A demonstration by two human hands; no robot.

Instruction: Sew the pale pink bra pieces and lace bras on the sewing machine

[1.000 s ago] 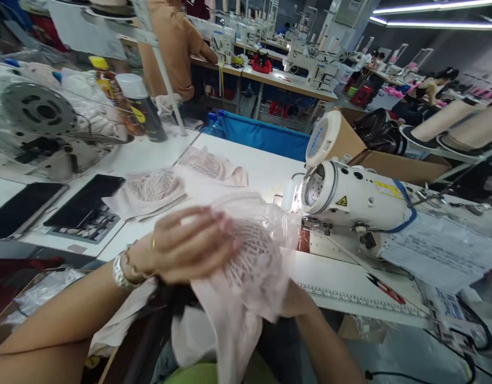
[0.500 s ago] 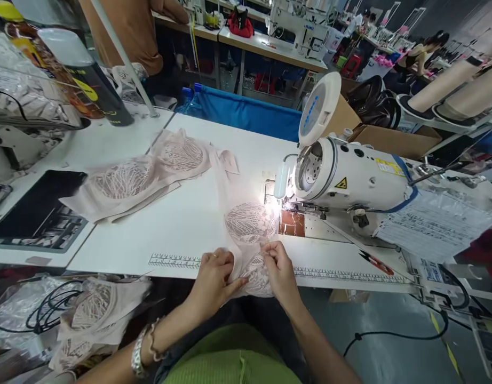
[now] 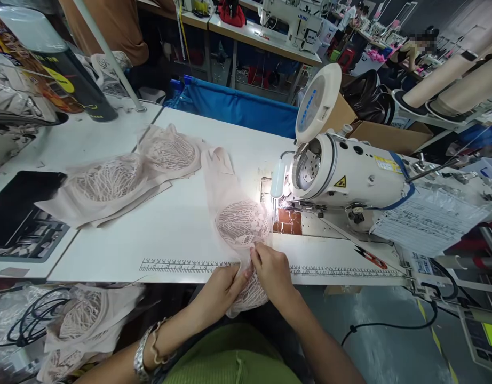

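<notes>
Lace garment: lowered since a second ago, laid partly flat on desk at 12 o'clock from hands | sewing machine: 2 o'clock | garment pinched by fingers of left hand and right hand | steadier control judged gained

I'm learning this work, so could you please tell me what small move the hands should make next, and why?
Probably ease the lace garment slightly toward the lit end of the sewing machine: its upper part lies on the table just left of there, and the left hand and right hand both pinch it lower down, near the front edge.
</notes>
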